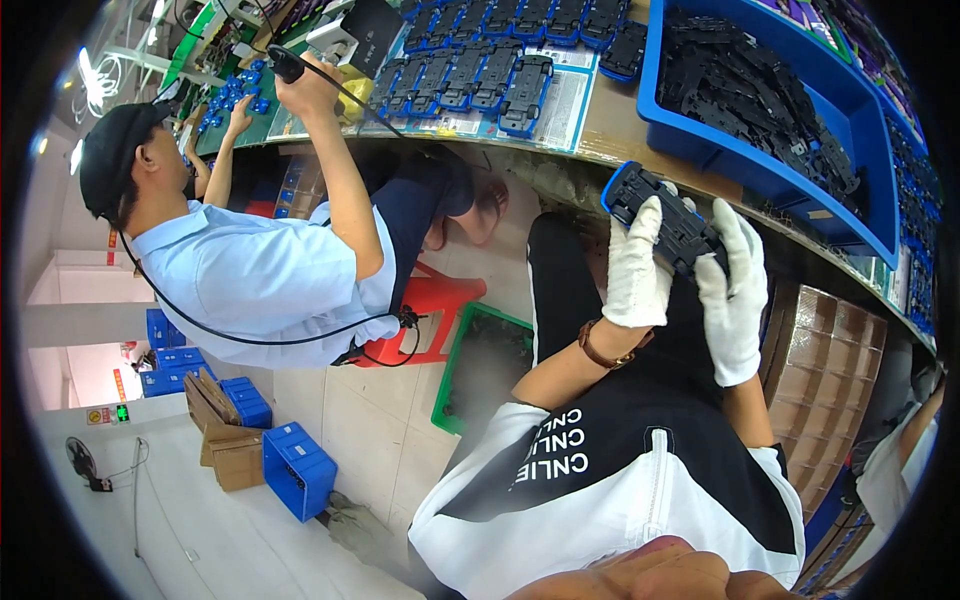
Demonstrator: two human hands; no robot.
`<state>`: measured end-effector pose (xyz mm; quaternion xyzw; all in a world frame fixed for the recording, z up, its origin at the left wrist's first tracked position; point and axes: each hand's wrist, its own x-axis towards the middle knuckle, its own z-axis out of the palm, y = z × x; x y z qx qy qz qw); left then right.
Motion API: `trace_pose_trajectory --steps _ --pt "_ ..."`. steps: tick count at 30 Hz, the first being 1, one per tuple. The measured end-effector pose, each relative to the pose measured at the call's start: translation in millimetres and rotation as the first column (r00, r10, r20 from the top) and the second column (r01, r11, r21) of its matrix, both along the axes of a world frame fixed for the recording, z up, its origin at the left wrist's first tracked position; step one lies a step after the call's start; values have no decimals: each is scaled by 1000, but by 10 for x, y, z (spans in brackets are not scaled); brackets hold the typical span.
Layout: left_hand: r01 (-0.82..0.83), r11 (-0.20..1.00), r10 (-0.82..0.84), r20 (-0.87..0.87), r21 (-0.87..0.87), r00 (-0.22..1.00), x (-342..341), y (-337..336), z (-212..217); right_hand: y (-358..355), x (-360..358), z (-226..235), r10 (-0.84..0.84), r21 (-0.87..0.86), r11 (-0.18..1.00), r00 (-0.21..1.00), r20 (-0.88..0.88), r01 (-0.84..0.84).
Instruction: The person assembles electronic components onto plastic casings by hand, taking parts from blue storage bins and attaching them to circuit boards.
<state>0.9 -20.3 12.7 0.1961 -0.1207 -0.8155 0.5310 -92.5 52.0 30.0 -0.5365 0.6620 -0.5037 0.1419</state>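
Both my hands wear white gloves and grip one black and blue plastic part in front of the table edge, above my lap. My left hand clasps its lower left side. My right hand holds its right end, fingers wrapped over the top. Just beyond sits a big blue bin full of black plastic pieces.
Rows of black and blue parts lie on the workbench. A co-worker in a light blue shirt sits at my left on a red stool, holding a corded tool. A green crate and blue boxes stand on the floor.
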Motion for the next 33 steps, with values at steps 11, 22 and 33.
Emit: trace_pose_trajectory --steps 11,22,33 --pt "-26 993 33 59 -114 998 -31 64 20 31 -81 -115 59 70 984 673 737 -163" --pt "-87 959 171 305 -269 937 -57 102 -71 -35 32 -138 79 -20 995 653 753 -98" --pt "-81 912 330 601 -402 728 590 -1313 -95 188 -173 -242 34 108 987 814 580 -118"
